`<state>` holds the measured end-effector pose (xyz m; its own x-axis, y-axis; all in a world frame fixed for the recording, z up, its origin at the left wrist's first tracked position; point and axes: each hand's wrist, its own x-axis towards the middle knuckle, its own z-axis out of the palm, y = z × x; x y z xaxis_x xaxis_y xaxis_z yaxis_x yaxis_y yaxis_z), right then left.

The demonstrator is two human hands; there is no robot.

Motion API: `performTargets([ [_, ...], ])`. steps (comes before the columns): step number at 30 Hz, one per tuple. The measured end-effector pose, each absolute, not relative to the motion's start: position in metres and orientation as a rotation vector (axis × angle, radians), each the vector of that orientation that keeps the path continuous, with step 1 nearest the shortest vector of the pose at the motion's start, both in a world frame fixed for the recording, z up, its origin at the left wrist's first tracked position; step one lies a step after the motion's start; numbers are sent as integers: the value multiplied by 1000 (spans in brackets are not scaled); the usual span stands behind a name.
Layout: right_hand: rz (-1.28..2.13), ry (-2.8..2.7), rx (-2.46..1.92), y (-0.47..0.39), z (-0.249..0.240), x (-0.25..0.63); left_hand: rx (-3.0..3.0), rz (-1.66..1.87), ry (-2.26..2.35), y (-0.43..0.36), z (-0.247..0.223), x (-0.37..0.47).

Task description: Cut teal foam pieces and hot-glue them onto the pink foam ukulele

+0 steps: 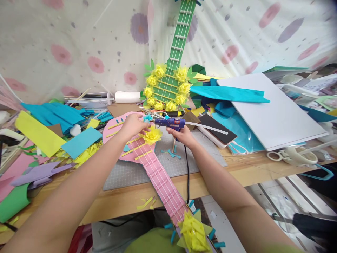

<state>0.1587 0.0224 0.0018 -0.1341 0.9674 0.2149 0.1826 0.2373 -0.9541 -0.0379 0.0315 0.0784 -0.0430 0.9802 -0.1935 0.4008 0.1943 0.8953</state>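
Observation:
My right hand (pixel 183 135) is wrapped round the grip of a blue hot glue gun (pixel 171 123), its nozzle pointing left and a pale glue stick (pixel 207 126) trailing from its back. My left hand (pixel 135 125) pinches a small blue paper flower (pixel 147 118) close to the nozzle. Beneath both lies a pink paper guitar (pixel 160 181), its neck slanting towards me past the table edge. A yellow paper flower (pixel 152 135) sits on its body near my left fingers. Another yellow paper flower (pixel 194 232) covers the head, among blue pegs.
A green paper guitar (pixel 168 88) ringed with yellow flowers leans at the back. Blue paper scraps (pixel 171 153) lie on the grey cutting mat (pixel 126 175). Coloured paper (pixel 39 133) heaps up at left. A white board (pixel 271 109), black phone (pixel 218 128) and tape roll (pixel 302 154) are at right.

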Motion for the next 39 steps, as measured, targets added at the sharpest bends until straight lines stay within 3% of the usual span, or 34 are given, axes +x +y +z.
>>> performTargets([
  [39,1018,-1552,-1120,22,3,161,1406,856,1561,36,73,-40],
])
